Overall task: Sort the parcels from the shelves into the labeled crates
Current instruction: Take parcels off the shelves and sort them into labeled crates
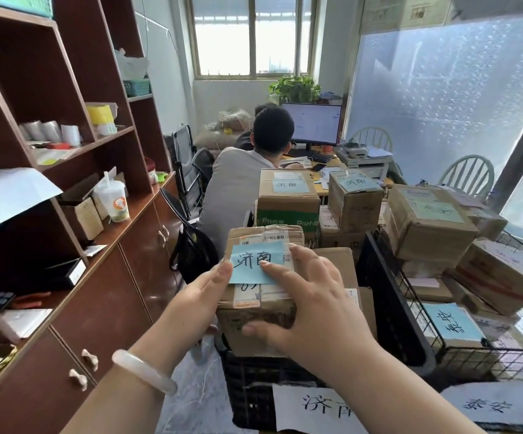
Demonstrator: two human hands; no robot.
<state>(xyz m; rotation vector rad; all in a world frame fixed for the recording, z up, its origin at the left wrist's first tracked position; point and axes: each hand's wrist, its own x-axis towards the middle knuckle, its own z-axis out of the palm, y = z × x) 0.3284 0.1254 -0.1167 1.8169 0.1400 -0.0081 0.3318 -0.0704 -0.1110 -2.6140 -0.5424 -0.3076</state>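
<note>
Head view: your left hand [203, 296] and right hand [310, 305] both clasp one parcel [263, 238] over one black crate [247, 386]. Perhaps four blue-noted boxes [288, 195] lie beyond your fingertips.

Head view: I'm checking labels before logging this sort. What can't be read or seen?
All head view.
1. Waybill on the held parcel: too small, partly under the blue note and right hand.
2. White crate label: end hidden behind the right forearm.
3. Second label, bottom right: blurred, cut by the right edge.
4. Inside of the black crate: covered by the parcel.
</note>
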